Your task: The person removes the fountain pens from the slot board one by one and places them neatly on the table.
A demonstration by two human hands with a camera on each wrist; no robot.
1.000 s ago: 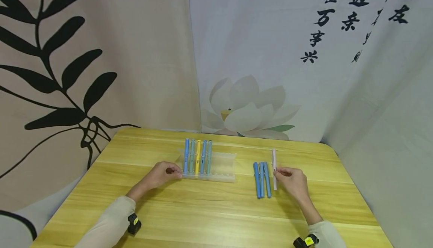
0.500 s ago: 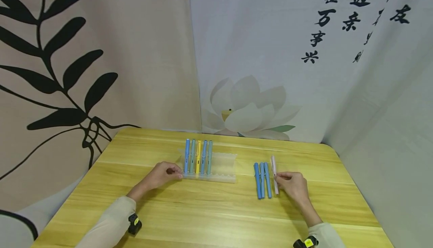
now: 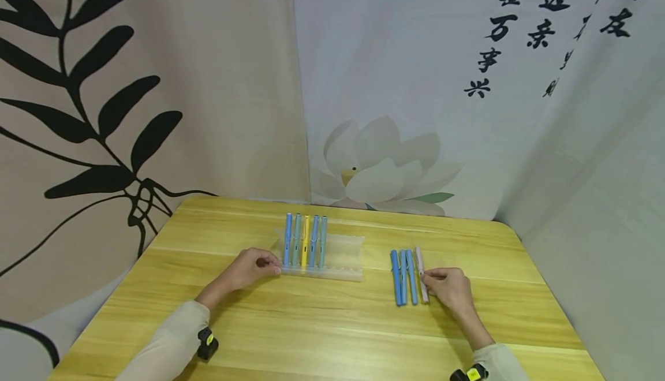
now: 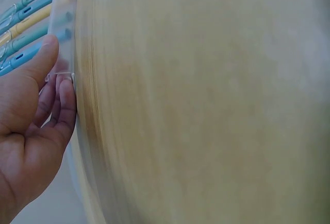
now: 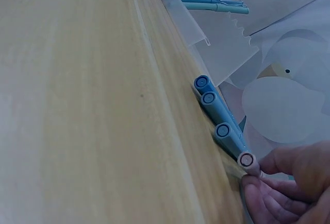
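Note:
A clear plastic pen rack (image 3: 344, 254) stands at mid-table in the head view, bearing several pens: blue, green and a yellow pen (image 3: 305, 241). My left hand (image 3: 253, 268) holds the rack's left end; in the left wrist view the thumb lies on top of its edge, with the fingers below. At the right, my right hand (image 3: 451, 290) pinches a pale pink pen (image 3: 418, 258) between thumb and fingers. The pink pen lies just right of three blue pens (image 3: 403, 280), roughly parallel to them. In the right wrist view its round end (image 5: 247, 160) faces the camera.
The wooden table (image 3: 312, 335) has its back edge against a printed cloth backdrop (image 3: 239, 81). Bare wood lies between the rack and the blue pens. A dark device with a yellow patch sits on each wrist.
My right hand has drawn the pink pen toward the table's front, down level with the blue pens, and the pen has tilted slightly. The left hand and the rack stay put.

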